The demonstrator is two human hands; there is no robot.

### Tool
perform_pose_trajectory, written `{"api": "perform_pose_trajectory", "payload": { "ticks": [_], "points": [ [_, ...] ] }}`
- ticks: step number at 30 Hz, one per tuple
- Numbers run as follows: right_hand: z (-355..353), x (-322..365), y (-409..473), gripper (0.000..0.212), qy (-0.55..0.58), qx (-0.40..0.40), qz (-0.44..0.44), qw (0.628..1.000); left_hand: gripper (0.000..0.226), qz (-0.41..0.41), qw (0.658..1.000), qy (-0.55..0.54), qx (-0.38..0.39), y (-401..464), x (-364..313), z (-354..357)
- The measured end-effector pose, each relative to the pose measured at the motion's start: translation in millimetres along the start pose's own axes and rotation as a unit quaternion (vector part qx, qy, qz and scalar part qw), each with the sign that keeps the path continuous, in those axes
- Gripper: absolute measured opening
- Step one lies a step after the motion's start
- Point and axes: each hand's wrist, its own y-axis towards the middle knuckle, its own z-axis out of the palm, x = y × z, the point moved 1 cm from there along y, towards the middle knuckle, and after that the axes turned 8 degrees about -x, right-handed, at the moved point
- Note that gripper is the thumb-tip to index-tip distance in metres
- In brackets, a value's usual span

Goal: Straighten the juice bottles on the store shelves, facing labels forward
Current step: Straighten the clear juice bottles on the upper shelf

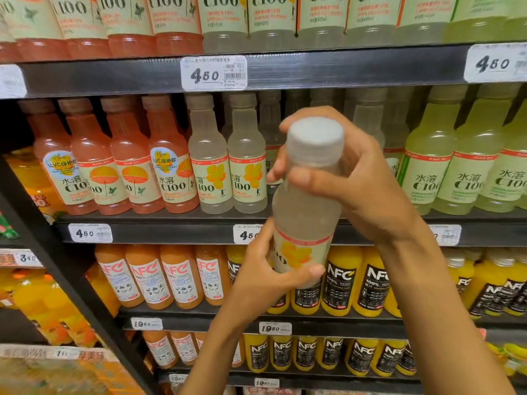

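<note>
I hold a clear lemon C100 bottle (306, 212) with a white cap out in front of the middle shelf (176, 232). My right hand (356, 181) grips its neck and shoulder from the right, just below the cap. My left hand (265, 269) grips its lower part, thumb across the bottom of the label. The yellow lemon picture on the label faces me, slightly turned left. Two matching clear bottles (228, 172) stand on the shelf just left of it, labels forward. A gap shows in the front row behind the held bottle.
Pink grapefruit C100 bottles (114, 169) fill the shelf's left part and green ones (462, 166) the right. Orange and black-labelled NFC juice bottles (342, 283) stand on the shelves below. More C100 bottles line the top shelf. Price tags (214, 72) hang on the shelf edges.
</note>
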Motion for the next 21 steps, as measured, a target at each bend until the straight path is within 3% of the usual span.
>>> {"api": "perform_pose_trajectory", "payload": {
  "ticks": [4, 7, 8, 12, 17, 19, 21],
  "points": [
    [-9, -22, 10, 0.032, 0.122, -0.102, 0.127, 0.979, 0.038, -0.098, 0.993, -0.066, 0.025, -12, -4, 4],
    [-7, -39, 13, 0.035, 0.203, -0.116, 0.239, 0.942, 0.075, -0.231, 0.957, -0.173, 0.03, -20, -5, 13],
    [-6, -45, 12, 0.033, 0.211, -0.125, 0.267, 0.932, 0.077, -0.246, 0.943, -0.219, 0.036, -21, -7, 15],
    [-7, -59, 9, 0.021, 0.205, -0.155, 0.334, 0.907, 0.06, -0.273, 0.899, -0.336, 0.062, -20, -15, 16],
    [-7, -64, 7, 0.049, 0.261, -0.155, 0.424, 0.853, 0.063, -0.285, 0.876, -0.379, 0.087, -20, -30, 17],
    [-7, -65, 4, 0.051, 0.239, -0.135, 0.441, 0.855, 0.073, -0.283, 0.87, -0.394, 0.085, -18, -31, 16],
    [-8, -66, 2, 0.051, 0.212, -0.118, 0.443, 0.863, 0.068, -0.274, 0.86, -0.42, 0.094, -17, -35, 13]
  ]
}}
